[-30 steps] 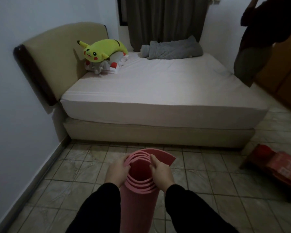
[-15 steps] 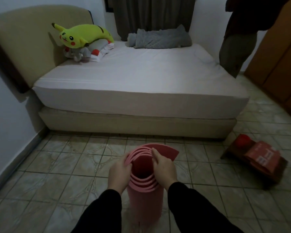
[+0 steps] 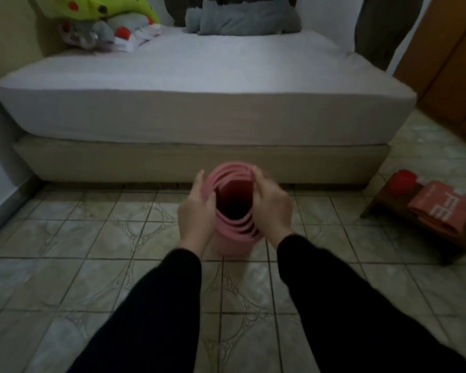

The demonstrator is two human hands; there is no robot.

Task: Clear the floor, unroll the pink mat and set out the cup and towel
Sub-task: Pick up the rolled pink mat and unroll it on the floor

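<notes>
The rolled pink mat [image 3: 233,238] stands on end on the tiled floor, and I look down into its open spiral top. My left hand [image 3: 197,215] grips its left side and my right hand [image 3: 273,208] grips its right side at the rim. At the right, a low wooden stool [image 3: 412,211] carries a red cup [image 3: 402,180] and a folded red towel [image 3: 439,208] with white lettering.
A bed [image 3: 199,109] with a grey sheet fills the space just beyond the mat. A yellow plush toy [image 3: 97,6] and a grey blanket [image 3: 242,20] lie at its far end. Another person's legs [image 3: 382,30] stand beside a wooden wardrobe [image 3: 452,63] at right.
The view has tilted down and drawn closer to the floor. The mat has dropped lower and further from me, with both hands still on its rim.
</notes>
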